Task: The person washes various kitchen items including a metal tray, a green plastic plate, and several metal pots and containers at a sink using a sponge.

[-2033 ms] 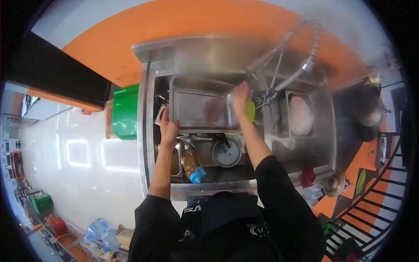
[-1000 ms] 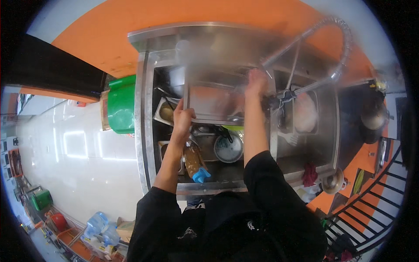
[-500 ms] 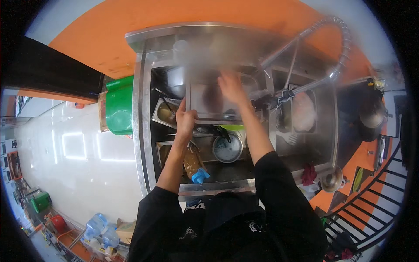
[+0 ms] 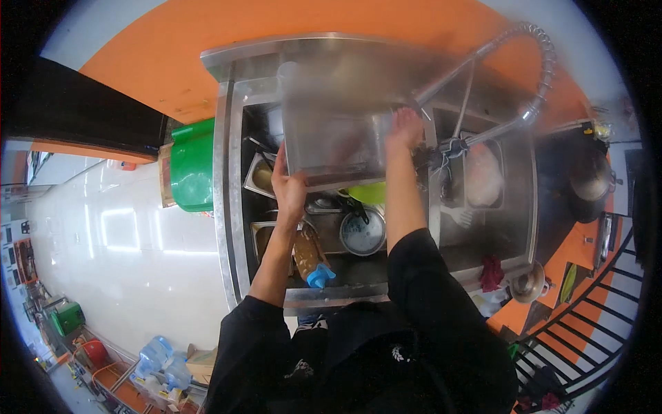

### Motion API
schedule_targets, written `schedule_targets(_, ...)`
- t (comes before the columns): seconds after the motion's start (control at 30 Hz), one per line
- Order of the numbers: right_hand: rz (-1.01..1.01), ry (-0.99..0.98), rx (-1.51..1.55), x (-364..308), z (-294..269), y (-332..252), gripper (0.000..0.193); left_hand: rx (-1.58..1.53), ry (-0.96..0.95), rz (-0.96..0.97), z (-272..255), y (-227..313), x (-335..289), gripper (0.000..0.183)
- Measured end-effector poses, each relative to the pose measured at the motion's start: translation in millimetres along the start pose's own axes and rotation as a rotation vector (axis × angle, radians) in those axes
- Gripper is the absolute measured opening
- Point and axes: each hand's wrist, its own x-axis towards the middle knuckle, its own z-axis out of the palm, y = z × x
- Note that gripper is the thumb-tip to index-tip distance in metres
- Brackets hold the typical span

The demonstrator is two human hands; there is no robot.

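A rectangular steel pan (image 4: 331, 157) is held tilted over the left sink basin. My left hand (image 4: 289, 190) grips its near left corner, fingers wrapped over the edge. My right hand (image 4: 405, 129) is at its right side, fingers stretched out and pointing away from me; whether the palm presses on the pan I cannot tell. Mist blurs the pan's far part. Below it in the basin are a round metal pot (image 4: 362, 232) with cloudy liquid, a lime-green item (image 4: 367, 193), and a brown-filled bag or bottle with a blue cap (image 4: 320, 276).
A spring-hose tap (image 4: 545, 76) arches over the right basin, where a steel pan (image 4: 483, 176) holds something pale. Small steel containers (image 4: 263, 178) stand at the left of the left basin. A dark red cloth (image 4: 492, 274) hangs on the front rim. A green bin (image 4: 193, 165) stands left of the sink.
The pan has tilted, and more of the green item shows beneath it. My right hand has moved right, from over the pan's inside to its right side. My left hand still grips the pan.
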Motion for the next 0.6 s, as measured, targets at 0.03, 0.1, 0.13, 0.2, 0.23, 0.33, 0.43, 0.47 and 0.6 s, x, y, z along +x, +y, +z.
schedule_targets(0.03, 0.074, -0.104, 0.057, 0.4, 4.0, -2.5, 0.031, -0.005, 0.014, 0.011, 3.6, 0.7, -0.8, 0.069)
schedule_targets(0.1, 0.157, -0.209, 0.112, -16.1, 11.6, -3.8, 0.032, -0.006, 0.035, 0.022, 2.2, 1.0, -1.9, 0.068)
schedule_targets(0.13, 0.323, -0.592, -0.107, -43.4, 14.2, 0.5, 0.03, 0.014, 0.044, 0.027, -6.9, 0.3, -2.8, 0.067)
schedule_targets(0.2, 0.476, -0.977, -0.331, -59.3, 12.4, -0.8, 0.03, 0.027, 0.048, 0.031, -12.2, -5.0, -2.2, 0.066)
schedule_targets(0.23, 0.455, -1.041, -0.718, -57.2, 10.2, -4.1, 0.027, -0.006, 0.051, 0.094, -11.2, -10.2, 0.4, 0.063)
schedule_targets(0.33, -0.047, -0.896, -1.138, -47.1, 5.9, -16.1, 0.021, -0.053, 0.042, 0.143, -9.8, -13.4, -1.0, 0.059)
schedule_targets(0.43, -0.035, -0.021, -0.097, -19.7, 5.3, -23.6, 0.024, -0.087, 0.016, 0.118, 6.8, -8.7, -5.0, 0.057)
schedule_targets(0.47, 0.014, -0.291, -0.093, -19.2, 2.3, -22.0, 0.026, -0.099, 0.024, 0.112, 12.2, -6.9, -6.6, 0.057)
schedule_targets(0.6, 0.575, -1.217, -0.756, -73.4, 10.1, -25.7, 0.031, -0.109, 0.057, 0.044, 3.2, -4.3, -8.8, 0.056)
